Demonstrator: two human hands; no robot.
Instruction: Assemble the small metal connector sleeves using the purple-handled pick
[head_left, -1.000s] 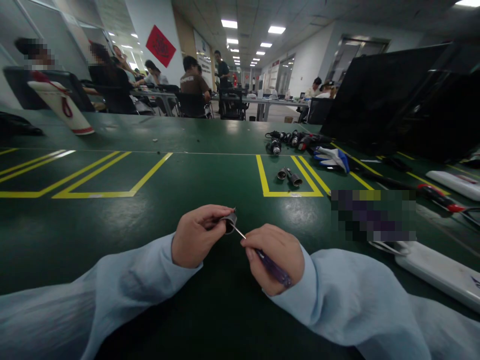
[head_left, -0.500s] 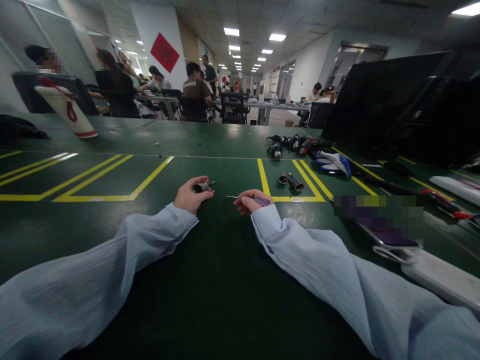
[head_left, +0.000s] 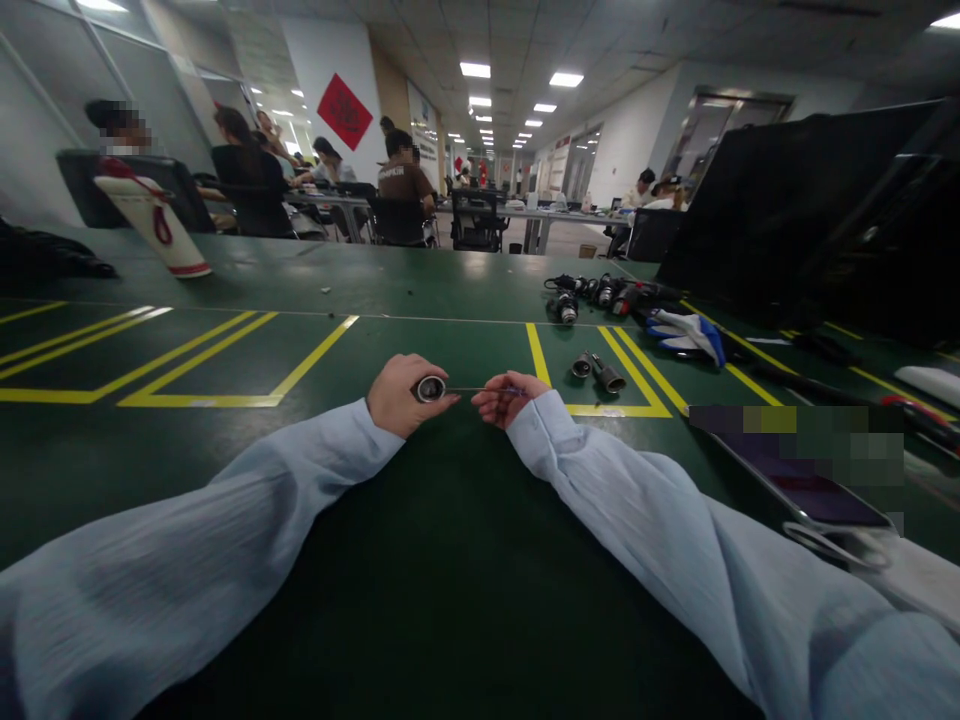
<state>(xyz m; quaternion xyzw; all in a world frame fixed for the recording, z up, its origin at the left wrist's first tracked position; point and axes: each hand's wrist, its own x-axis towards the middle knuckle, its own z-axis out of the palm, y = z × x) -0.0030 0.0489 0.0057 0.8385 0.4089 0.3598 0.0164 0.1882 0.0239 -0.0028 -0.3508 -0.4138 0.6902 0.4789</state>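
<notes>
With twelve o'clock straight ahead of me, my left hand (head_left: 396, 392) is just short of twelve, thumb and fingers curled around a small metal cup (head_left: 431, 388) held above the green table (head_left: 480, 520), its round mouth facing me. My right hand (head_left: 519, 382), just past twelve, has a slim screwdriver (head_left: 469, 389) pinched in its fingers, the shaft pointing at nine o'clock, toward the cup. The tip comes right up to the cup's right rim; whether it touches there I cannot tell, nor can I make out what sits inside the dark mouth. I would call this step a bringing together of tool and part, with nothing clearly engaged. As I judge it, the next move calls for a steady left grip, the cup turned so the tip can meet it squarely, and a light right hand, since that thin shaft could skid off the curved metal. Near one o'clock, two loose metal pieces (head_left: 598, 371) lie inside the yellow tape (head_left: 622, 411), well apart from my hands.
</notes>
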